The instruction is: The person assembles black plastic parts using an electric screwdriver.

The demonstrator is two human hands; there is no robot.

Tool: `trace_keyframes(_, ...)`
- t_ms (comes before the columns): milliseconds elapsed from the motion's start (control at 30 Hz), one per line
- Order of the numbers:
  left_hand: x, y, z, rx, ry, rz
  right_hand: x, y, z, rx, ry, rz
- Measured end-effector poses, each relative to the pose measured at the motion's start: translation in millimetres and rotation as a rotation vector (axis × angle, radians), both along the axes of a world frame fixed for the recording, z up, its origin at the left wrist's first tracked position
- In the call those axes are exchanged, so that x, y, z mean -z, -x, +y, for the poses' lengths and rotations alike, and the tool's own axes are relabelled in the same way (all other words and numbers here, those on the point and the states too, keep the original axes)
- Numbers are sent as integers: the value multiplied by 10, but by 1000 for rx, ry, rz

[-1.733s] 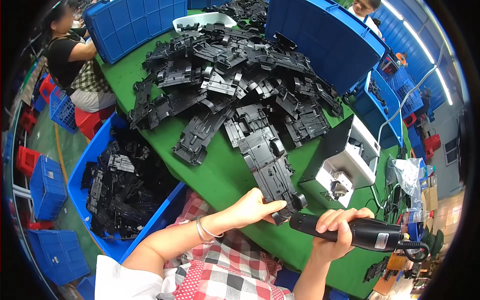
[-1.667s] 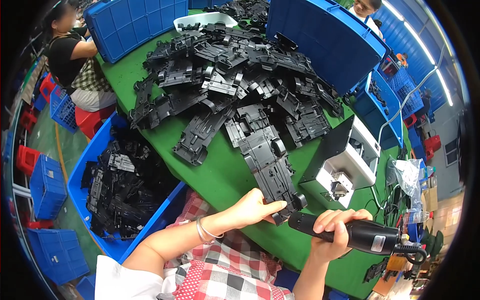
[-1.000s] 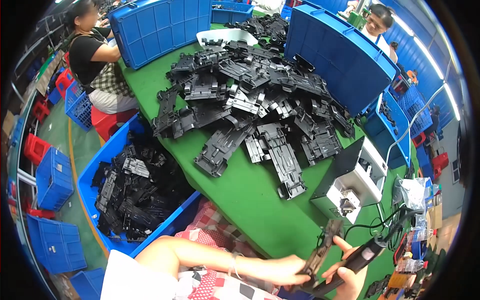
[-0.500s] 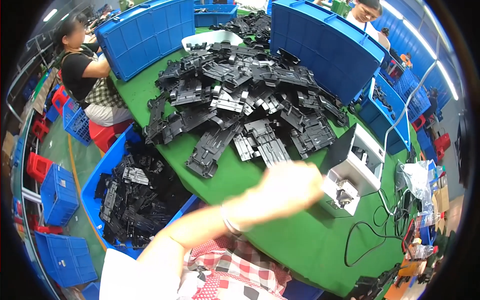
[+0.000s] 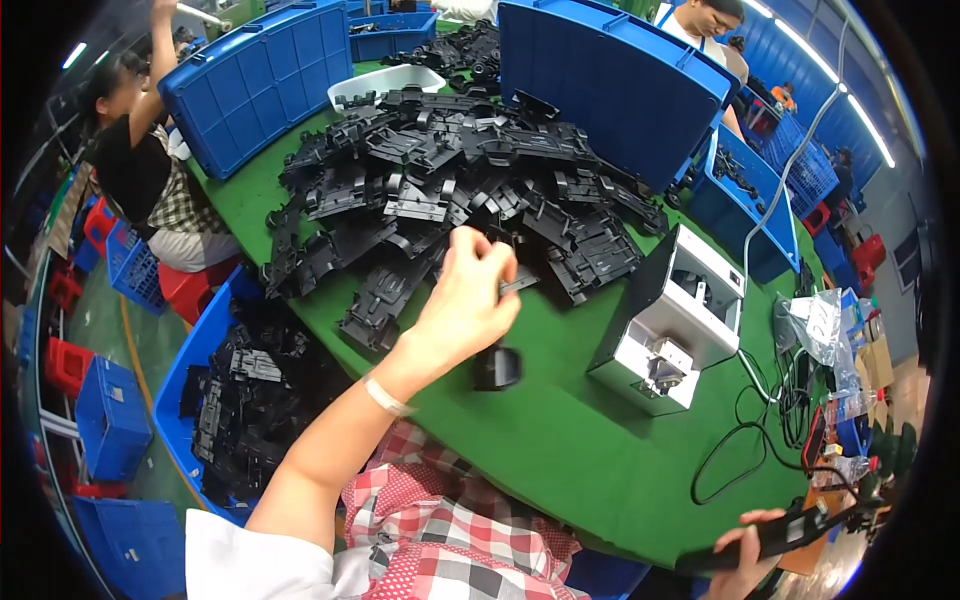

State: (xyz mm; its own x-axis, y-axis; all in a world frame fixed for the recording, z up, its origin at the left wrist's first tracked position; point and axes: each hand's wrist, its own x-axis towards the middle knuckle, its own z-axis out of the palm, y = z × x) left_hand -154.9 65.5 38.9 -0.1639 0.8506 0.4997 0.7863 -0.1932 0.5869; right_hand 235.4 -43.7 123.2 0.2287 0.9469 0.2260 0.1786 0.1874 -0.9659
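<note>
Left grip: the bare left hand [image 5: 468, 300] hangs over the middle of the bench [image 5: 600, 480], just off the near side of the heap, its fingers closed on a black plastic part.
Held part: the black plastic part [image 5: 498, 368] is mostly hidden by the hand and blurred; a curved black end shows beneath it.
Right grip: the right hand [image 5: 745, 562] wraps round a dark handheld tool at the bench's near right corner.
Tool: the handheld tool [image 5: 785, 535] is long and black, lying aslant, with a cord at its right end.
Heap: many black chassis-like parts [image 5: 425, 195] overlap in a broad mound from the middle toward the far edge.
Machine: a black-and-silver box [image 5: 705, 330] stands open-fronted near the right edge, right of the heap.
Cables: black cords [image 5: 793, 425] loop beside it.
Far edge: a white tray [image 5: 405, 78] sits between two large blue bins, a left bin [image 5: 265, 85] and a right bin [image 5: 610, 90], both tipped on their sides.
Below the near left edge: a blue tub [image 5: 170, 425] holds more black parts.
Beyond the left edge: a co-worker [image 5: 135, 170] in a dark top has one arm raised.
</note>
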Motion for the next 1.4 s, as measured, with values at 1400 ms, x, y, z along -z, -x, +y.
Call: trace_keyframes(1400,528,-877,-744,553,630,-1291,442,1592,893,-493,-324,415)
